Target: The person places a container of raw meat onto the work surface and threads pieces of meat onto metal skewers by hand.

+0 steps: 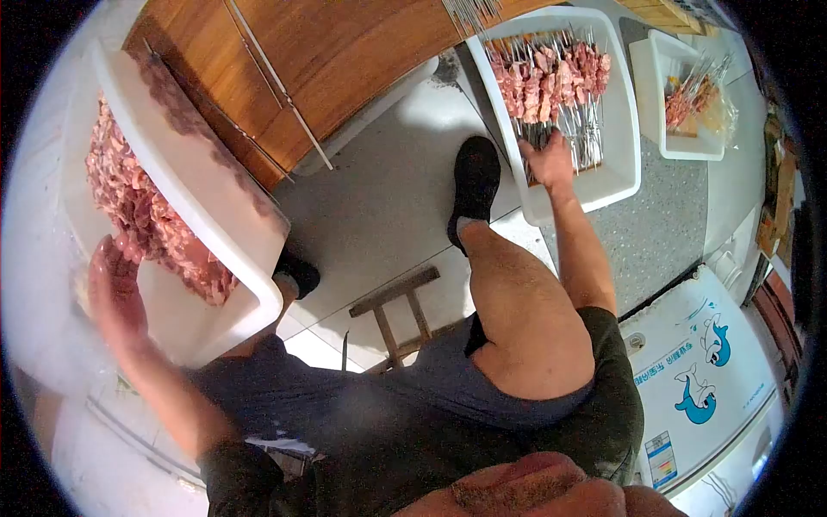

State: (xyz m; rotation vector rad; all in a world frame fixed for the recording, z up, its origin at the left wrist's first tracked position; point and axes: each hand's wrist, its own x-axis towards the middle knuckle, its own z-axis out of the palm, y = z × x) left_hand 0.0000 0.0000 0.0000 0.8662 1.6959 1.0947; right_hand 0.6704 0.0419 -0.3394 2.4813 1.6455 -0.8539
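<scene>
In the white tub (245,276) on the left lies a heap of raw, cut meat (159,215). My left hand (118,284) is inside that tub at the near edge of the heap, fingers curled against the meat; what they hold is not clear. On the right, my right hand (551,162) reaches into another white tub (627,129), thumb and fingers apart over the bare metal ends of the skewers (586,138). Rows of meat threaded on skewers (551,82) fill the far part of that tub.
A wooden table (345,60) stands ahead, with loose metal skewers (271,82) on it and more skewers (472,10) at its far edge. A smaller white bin (655,95) holds further skewers. Below are a wooden stool (396,314) and, right, a white chest (689,370) with dolphin pictures.
</scene>
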